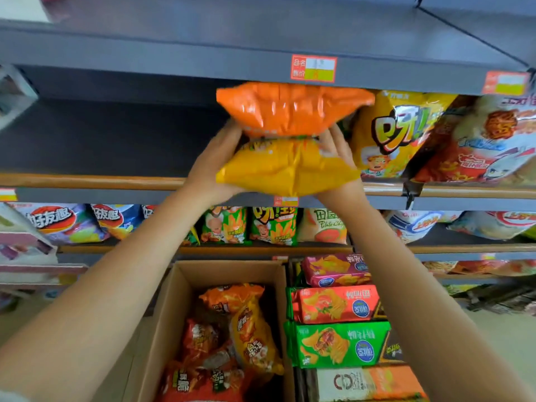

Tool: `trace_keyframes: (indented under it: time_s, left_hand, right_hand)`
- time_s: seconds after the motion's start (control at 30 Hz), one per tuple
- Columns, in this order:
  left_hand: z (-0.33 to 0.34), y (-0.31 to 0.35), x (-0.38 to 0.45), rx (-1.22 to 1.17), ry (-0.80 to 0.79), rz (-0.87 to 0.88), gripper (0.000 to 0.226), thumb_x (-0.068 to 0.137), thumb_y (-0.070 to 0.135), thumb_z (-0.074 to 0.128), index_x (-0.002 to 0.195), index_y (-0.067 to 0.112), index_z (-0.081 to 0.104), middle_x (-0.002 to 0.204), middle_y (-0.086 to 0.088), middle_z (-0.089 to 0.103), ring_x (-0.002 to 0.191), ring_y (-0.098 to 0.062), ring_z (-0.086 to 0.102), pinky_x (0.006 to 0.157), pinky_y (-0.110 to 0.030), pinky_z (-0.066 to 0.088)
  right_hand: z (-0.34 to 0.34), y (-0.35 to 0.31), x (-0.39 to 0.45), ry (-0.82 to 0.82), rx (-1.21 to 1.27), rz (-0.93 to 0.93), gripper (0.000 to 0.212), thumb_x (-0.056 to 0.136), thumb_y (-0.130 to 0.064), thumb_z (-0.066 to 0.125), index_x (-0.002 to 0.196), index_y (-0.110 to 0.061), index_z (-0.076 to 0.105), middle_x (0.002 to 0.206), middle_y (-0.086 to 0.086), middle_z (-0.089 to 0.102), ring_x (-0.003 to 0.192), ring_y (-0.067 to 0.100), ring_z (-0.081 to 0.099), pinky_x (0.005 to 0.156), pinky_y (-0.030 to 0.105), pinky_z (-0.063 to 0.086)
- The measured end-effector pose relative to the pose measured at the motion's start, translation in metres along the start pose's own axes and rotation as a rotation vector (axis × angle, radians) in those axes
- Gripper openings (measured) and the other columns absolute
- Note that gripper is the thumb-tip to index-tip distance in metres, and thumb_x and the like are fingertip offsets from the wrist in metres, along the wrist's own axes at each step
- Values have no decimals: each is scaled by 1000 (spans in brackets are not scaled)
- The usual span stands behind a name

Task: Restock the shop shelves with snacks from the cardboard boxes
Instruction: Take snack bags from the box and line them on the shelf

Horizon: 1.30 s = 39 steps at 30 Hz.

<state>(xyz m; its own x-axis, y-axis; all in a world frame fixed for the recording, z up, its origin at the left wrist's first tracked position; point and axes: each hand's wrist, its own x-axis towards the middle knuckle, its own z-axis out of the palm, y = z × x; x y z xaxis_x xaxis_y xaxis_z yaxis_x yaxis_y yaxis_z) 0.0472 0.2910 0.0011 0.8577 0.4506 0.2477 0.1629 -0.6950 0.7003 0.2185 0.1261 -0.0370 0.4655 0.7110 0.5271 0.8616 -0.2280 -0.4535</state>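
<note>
Both my hands are raised to the upper shelf (95, 181), and two snack bags are clamped between them. An orange bag (293, 107) lies on top of a yellow bag (287, 169). My left hand (214, 161) grips the pair from the left side. My right hand (333, 146) grips them from the right, its fingers partly hidden behind the bags. The bags hang at the shelf's front edge, just left of a yellow snack bag (397, 134) that stands on the shelf. Below, an open cardboard box (179, 288) holds several orange, red and yellow snack bags.
The shelf's left part is dark and bare of goods. A red noodle bag (481, 140) leans at the right. The shelf below carries chip bags (66, 224) and green snack bags (272, 224). A second box holds pink, red and green biscuit packs (339, 303).
</note>
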Motion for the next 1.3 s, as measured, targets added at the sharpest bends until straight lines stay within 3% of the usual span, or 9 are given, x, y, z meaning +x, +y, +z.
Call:
trace_keyframes:
  time_s: [0.07, 0.1, 0.23, 0.37, 0.47, 0.6, 0.97, 1.17, 1.3]
  left_hand:
    - [-6, -4, 23, -97, -85, -203, 92, 65, 40, 90, 143, 20, 46, 133, 8, 55, 125, -10, 49, 106, -29, 41]
    - [-7, -6, 34, -137, -113, -197, 94, 58, 49, 92, 139, 24, 50, 128, 13, 57, 120, -8, 53, 103, -30, 44]
    - [7, -7, 66, -348, -135, -258, 82, 60, 70, 78, 132, 40, 51, 125, 17, 64, 113, -7, 62, 103, -37, 48]
    - [28, -5, 82, -439, -86, -253, 80, 74, 56, 78, 142, 33, 44, 128, 15, 61, 114, -6, 59, 93, -29, 49]
    - [37, -8, 94, -455, -26, -274, 72, 78, 55, 76, 139, 33, 46, 121, 21, 60, 109, 3, 55, 88, -22, 46]
    - [45, -14, 116, -490, 64, -349, 87, 66, 74, 73, 140, 37, 46, 133, 15, 60, 121, -9, 55, 100, -34, 45]
    - [59, -24, 161, -466, 156, -435, 77, 82, 62, 69, 144, 28, 40, 117, 14, 53, 103, -6, 51, 81, -19, 39]
    - [65, -23, 158, -385, 161, -525, 94, 80, 75, 58, 153, 22, 29, 149, 0, 46, 135, -22, 46, 107, -34, 38]
    - [46, -14, 119, -442, 172, -490, 99, 78, 62, 70, 157, 24, 22, 157, 0, 37, 139, -19, 42, 111, -36, 39]
  right_hand:
    - [-9, 1, 20, -149, 36, 77, 116, 54, -79, 76, 148, -24, 36, 153, 9, 42, 143, 20, 34, 119, 35, 28]
    - [-13, 0, 29, -176, 183, 150, 116, 48, -76, 82, 143, -21, 44, 146, 6, 50, 138, 12, 41, 116, 32, 32]
    - [-7, 6, 48, -226, 595, 308, 65, 75, -36, 85, 131, -14, 59, 122, -2, 70, 116, 10, 64, 97, 33, 53]
    - [4, 7, 57, -187, 668, 411, 62, 83, -41, 78, 135, -20, 53, 123, -5, 69, 114, 9, 65, 98, 33, 53]
    - [12, 8, 68, -138, 682, 468, 58, 86, -38, 76, 136, -21, 52, 123, -7, 69, 114, 8, 65, 101, 36, 52]
    - [25, 18, 86, -80, 705, 513, 70, 79, -52, 77, 137, -24, 51, 125, -6, 69, 116, 11, 65, 104, 41, 51]
    - [49, 32, 120, 21, 507, 650, 62, 93, -50, 63, 142, -17, 45, 126, -1, 62, 119, 17, 59, 103, 30, 47]
    - [49, 20, 104, 4, 359, 718, 75, 93, -58, 57, 145, -8, 36, 139, 8, 53, 128, 26, 51, 93, 25, 38]
    - [36, -13, 70, 142, 366, 699, 70, 96, -46, 60, 148, -7, 35, 144, 8, 50, 135, 23, 46, 101, 20, 35]
